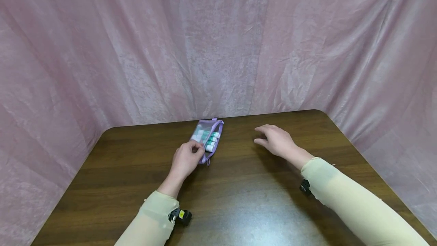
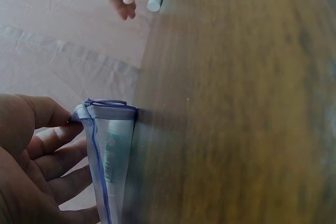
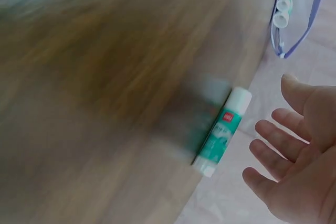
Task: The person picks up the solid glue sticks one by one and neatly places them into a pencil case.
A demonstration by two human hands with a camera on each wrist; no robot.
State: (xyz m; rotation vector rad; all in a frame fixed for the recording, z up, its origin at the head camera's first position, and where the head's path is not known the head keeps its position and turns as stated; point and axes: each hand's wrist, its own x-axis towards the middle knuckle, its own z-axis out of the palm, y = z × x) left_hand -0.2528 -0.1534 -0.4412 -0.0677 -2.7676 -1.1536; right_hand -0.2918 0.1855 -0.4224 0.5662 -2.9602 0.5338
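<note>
A sheer purple zip pouch (image 1: 206, 127) lies at the back of the table with its zipped side gaping. Inside are several green-and-white glue sticks (image 1: 211, 143), their white ends facing the opening. My left hand (image 1: 186, 159) pinches the pouch's near edge between thumb and forefinger; in the left wrist view the zipper pull lies beside that grip. Over to the right, my right hand (image 1: 275, 141) is held over the table with fingers apart, holding nothing. Beside it in the right wrist view lies one loose glue stick (image 3: 223, 132), not touched by the fingers. The head view does not show this stick.
The brown wooden table (image 1: 232, 196) has a rounded back edge close behind the pouch. A pink velvet curtain (image 1: 218, 48) hangs right behind it and along both sides. A small black camera is strapped at each wrist over pale sleeves (image 1: 355, 200).
</note>
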